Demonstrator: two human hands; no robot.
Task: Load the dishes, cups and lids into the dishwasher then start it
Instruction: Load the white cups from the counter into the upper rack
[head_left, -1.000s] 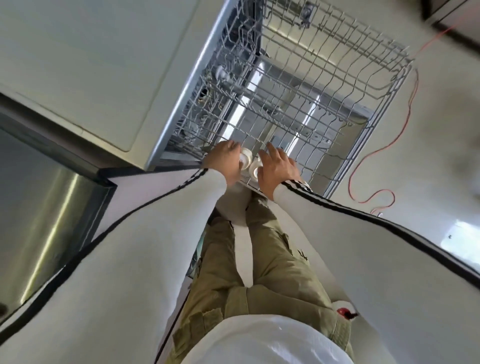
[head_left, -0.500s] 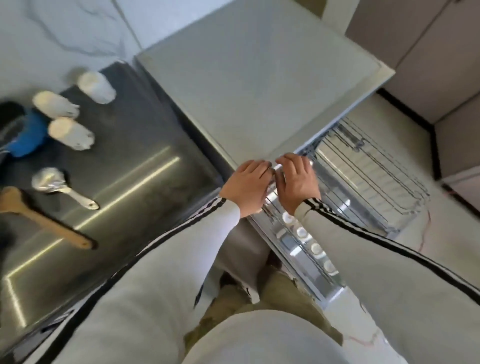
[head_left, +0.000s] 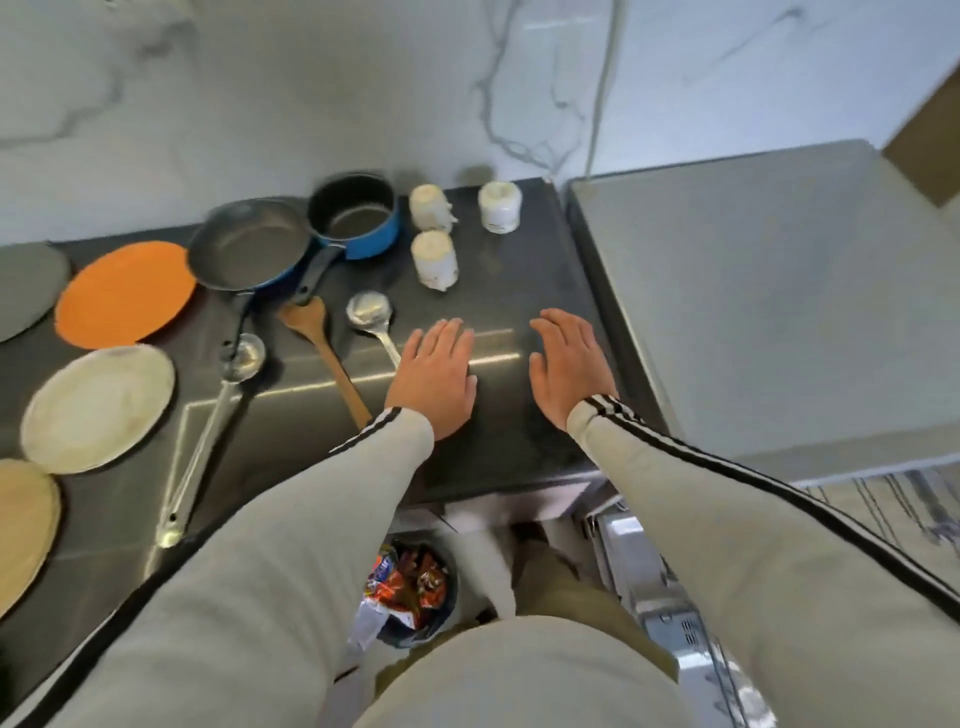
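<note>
My left hand (head_left: 435, 378) and my right hand (head_left: 567, 366) hover side by side over the dark counter (head_left: 519, 291), fingers straight, holding nothing. Three white cups (head_left: 435, 258) stand upside down just beyond them, one (head_left: 429, 206) at the back and one (head_left: 499, 206) to its right. An orange plate (head_left: 123, 294), a cream plate (head_left: 97, 408), a tan plate (head_left: 23, 530) and a grey one (head_left: 26, 288) lie at the left. The dishwasher's top (head_left: 769, 312) is at the right, with its pulled-out rack (head_left: 883, 499) showing below.
A blue saucepan (head_left: 356, 213) and a frying pan (head_left: 247, 244) sit at the counter's back. A ladle (head_left: 228, 395), a metal spoon (head_left: 371, 322) and a wooden spatula (head_left: 324, 353) lie left of my hands. A bin with wrappers (head_left: 413, 592) stands on the floor.
The view swung up from the dishwasher rack to the counter. Both hands left the small white cups in the rack, rose past the dishwasher's top edge and now hover empty over the counter.
</note>
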